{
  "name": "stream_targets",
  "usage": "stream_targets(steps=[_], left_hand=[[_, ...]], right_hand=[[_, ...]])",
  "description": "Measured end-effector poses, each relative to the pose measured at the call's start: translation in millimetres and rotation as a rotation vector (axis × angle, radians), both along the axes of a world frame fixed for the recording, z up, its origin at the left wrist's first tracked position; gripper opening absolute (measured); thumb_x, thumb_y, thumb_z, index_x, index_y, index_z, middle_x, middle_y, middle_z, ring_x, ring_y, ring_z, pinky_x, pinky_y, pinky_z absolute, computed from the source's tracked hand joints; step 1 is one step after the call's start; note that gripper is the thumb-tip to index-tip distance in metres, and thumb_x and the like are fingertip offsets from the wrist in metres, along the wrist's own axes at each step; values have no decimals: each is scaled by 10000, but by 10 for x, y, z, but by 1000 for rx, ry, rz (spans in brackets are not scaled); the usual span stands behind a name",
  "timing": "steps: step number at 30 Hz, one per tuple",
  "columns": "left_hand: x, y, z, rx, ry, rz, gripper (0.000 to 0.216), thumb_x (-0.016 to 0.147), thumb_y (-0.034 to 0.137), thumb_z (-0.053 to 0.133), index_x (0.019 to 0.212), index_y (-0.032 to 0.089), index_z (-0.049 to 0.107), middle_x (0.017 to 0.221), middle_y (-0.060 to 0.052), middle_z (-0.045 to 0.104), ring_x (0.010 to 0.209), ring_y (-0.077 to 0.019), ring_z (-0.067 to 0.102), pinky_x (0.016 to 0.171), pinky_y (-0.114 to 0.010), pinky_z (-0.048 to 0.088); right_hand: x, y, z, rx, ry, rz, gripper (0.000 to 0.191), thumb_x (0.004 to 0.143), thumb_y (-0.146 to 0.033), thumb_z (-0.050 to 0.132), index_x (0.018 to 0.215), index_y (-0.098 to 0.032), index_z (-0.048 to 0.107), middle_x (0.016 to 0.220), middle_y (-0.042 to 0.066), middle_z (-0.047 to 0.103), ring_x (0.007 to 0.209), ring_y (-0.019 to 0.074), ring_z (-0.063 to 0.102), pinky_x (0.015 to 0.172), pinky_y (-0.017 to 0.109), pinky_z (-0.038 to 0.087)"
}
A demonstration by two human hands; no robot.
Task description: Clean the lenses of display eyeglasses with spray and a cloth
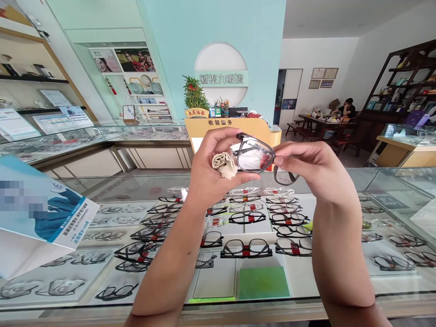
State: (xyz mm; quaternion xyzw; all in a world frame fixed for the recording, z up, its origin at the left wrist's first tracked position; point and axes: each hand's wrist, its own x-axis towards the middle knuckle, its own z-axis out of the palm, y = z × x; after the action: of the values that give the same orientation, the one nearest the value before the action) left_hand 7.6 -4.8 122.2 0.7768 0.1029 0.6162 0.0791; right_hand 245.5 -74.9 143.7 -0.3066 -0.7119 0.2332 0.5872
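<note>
Dark-framed eyeglasses (255, 155) are held up between my two hands above the glass display counter. My left hand (211, 168) grips one side of the frame at the upper rim, and a rolled beige cloth (225, 164) is tucked in its palm. With thumb and fingertips, my right hand (311, 165) pinches the eyeglasses around the bridge, and partly hides the second lens. Below the hands, several rows of glasses frames (247, 248) with red tags lie inside the counter.
The glass counter (211, 313) spans the front. A blue and white advertising stand (41, 218) is at the left. Behind are a wooden cashier desk (235, 125) with a potted plant (195, 95) and, far right, a person (346, 109) at a dark table.
</note>
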Motion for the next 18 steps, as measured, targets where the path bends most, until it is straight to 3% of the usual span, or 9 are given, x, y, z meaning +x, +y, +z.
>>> stream_targets(steps=[6,9,12,18], left_hand=[[-37,57,-15,-29,-37,204,910,825,750,960,1542,342,575,1372,-111,757,1206,-305,795,920,-429,700],[-24,-46,2,-128,-147,264,536,964,686,863,1315,303,727,1099,-47,792,955,-228,775,825,-385,668],[63,-247,35,-315,-71,205,372,995,628,840,967,257,818,870,-25,797,786,-207,736,723,-355,624],[249,-350,43,-528,-113,90,425,883,669,930,970,255,889,894,-39,845,841,-234,768,729,-358,636]], right_hand=[[-60,42,-26,52,92,-122,118,967,-310,826,894,-287,915,988,25,893,933,234,796,874,425,646],[-139,76,-37,152,135,-255,144,999,-301,791,920,-295,912,1053,41,897,1027,261,821,991,488,659],[-258,92,-64,251,109,-347,137,1009,-275,782,951,-302,904,1106,53,888,1103,281,821,1057,523,652],[-485,108,-149,335,-36,-452,122,1017,-255,786,1013,-306,897,1228,84,860,1220,342,785,1155,590,592]])
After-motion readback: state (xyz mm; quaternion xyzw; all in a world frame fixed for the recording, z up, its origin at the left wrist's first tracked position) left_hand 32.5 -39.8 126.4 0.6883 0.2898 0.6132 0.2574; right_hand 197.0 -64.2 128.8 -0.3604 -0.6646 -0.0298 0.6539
